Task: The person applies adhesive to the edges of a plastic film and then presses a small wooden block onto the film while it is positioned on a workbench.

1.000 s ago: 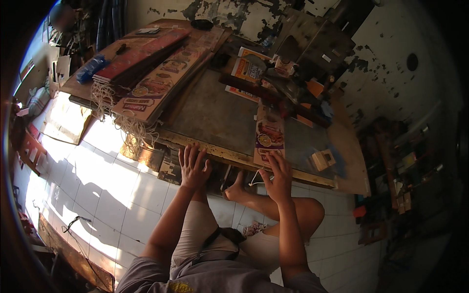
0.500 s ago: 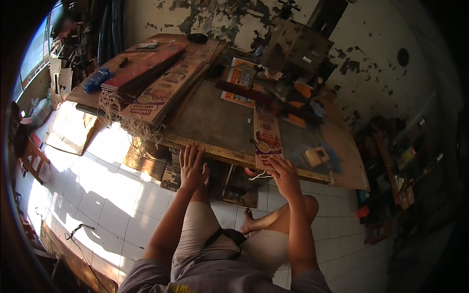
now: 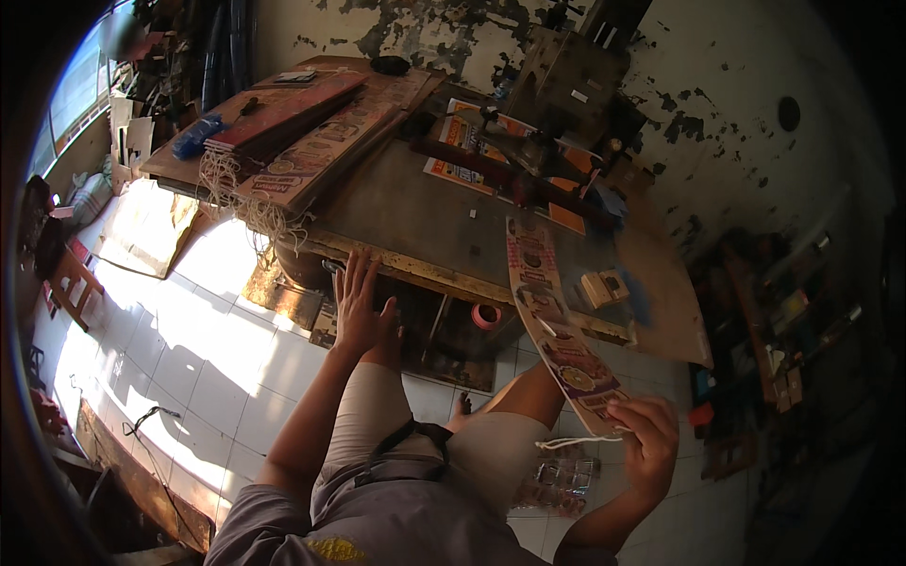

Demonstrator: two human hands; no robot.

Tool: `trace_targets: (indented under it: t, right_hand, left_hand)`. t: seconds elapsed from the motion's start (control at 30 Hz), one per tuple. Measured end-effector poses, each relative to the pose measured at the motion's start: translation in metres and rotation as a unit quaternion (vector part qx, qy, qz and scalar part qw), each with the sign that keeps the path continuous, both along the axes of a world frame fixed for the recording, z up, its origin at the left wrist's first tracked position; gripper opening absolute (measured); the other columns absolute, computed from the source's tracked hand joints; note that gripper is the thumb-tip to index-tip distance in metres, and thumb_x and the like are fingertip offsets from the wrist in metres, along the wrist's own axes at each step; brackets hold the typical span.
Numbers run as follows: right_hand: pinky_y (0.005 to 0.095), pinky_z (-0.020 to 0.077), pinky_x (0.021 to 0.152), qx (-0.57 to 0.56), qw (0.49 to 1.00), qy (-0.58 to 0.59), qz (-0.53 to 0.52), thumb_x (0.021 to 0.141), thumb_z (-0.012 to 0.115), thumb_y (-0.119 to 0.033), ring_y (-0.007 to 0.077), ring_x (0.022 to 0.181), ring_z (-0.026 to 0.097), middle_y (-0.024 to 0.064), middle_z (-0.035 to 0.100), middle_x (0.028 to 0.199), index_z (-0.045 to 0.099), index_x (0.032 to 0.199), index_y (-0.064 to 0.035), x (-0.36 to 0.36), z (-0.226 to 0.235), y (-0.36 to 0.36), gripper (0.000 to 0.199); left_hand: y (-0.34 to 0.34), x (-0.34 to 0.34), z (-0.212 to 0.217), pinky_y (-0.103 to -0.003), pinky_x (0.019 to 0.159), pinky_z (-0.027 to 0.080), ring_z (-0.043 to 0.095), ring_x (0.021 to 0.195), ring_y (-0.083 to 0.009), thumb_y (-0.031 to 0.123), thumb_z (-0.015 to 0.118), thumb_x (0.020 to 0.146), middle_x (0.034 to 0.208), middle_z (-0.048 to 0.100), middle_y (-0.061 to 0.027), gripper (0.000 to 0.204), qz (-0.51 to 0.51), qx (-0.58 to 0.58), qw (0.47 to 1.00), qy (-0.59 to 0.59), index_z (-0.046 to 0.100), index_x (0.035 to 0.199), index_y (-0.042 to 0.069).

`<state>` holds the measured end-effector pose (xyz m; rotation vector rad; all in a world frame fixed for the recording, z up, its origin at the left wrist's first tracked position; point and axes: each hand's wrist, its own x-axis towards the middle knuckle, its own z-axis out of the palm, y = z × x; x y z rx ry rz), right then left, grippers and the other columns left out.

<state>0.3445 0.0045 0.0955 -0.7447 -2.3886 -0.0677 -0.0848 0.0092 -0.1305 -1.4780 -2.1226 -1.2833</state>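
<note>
My right hand (image 3: 644,441) grips the near end of a long printed card strip (image 3: 559,341) with food pictures on a pink-brown ground. A white string (image 3: 576,441) dangles from that end. The strip slopes down from the table over its front edge, past my right leg, its far end still above the tabletop. My left hand (image 3: 357,307) has its fingers stretched out at the table's front edge, holding nothing. Farther left on the table lies a stack of similar strips (image 3: 326,151), with a bundle of pale strings (image 3: 260,222) hanging off its near end.
A dark machine (image 3: 566,85) with a long bar (image 3: 472,165) stands at the back of the table (image 3: 406,226). Printed sheets (image 3: 462,141) lie beneath the bar. A small wooden block (image 3: 604,289) sits to the right. Clear-wrapped items (image 3: 562,481) lie on the floor.
My right hand has closed on the strip's end and drawn it right and toward me, off the table edge. My left hand stays open near the edge.
</note>
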Motion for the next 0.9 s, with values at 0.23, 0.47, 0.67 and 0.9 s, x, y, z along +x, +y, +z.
trace_targets:
  t: [0.23,0.47,0.67,0.9]
  right_hand:
    - [0.0479,0.0498,0.093,0.153,0.973,0.163,0.054,0.086,0.072,-0.035,0.0321,0.116,0.059,0.0015,0.067,0.111,0.068,0.100,-0.0143,0.142,-0.025,-0.025,0.025]
    - [0.0530,0.0470,0.105,0.267,0.950,0.161,0.016,0.100,0.056,-0.045,0.0366,0.133,0.049,0.0123,0.055,0.137,0.061,0.122,-0.0175,0.199,-0.068,0.004,0.036]
    - [0.0520,0.0483,0.107,0.263,0.919,0.228,-0.182,0.100,0.051,-0.061,0.0373,0.136,0.048,0.0189,0.047,0.145,0.042,0.148,-0.0125,0.181,-0.113,0.013,0.069]
    - [0.0467,0.0484,0.107,0.061,0.792,0.523,-0.308,0.101,0.054,-0.048,0.0335,0.134,0.051,0.0190,0.045,0.150,0.030,0.158,-0.0098,0.205,-0.185,0.030,0.072]
  left_hand:
    - [-0.034,0.093,0.000,-0.050,0.120,0.033,0.047,0.143,-0.0328,0.037,0.057,0.105,0.159,0.041,-0.0192,0.070,-0.298,-0.031,0.835,-0.461,0.028,0.159,0.005]
    - [-0.007,0.124,0.008,-0.048,0.120,0.032,0.046,0.143,-0.0333,0.058,0.034,0.109,0.164,0.033,-0.0192,0.079,-0.494,-0.070,0.513,-0.699,0.011,0.165,0.008]
    - [0.033,0.131,0.026,-0.048,0.116,0.040,0.054,0.134,-0.0332,0.047,0.043,0.109,0.153,0.046,-0.0199,0.066,-0.477,-0.060,0.504,-0.718,0.029,0.158,0.005]
    - [0.058,0.135,0.037,-0.037,0.092,0.058,0.068,0.109,-0.0215,0.024,0.053,0.106,0.126,0.065,-0.0132,0.045,-0.415,-0.082,0.645,-0.636,0.043,0.143,0.002]
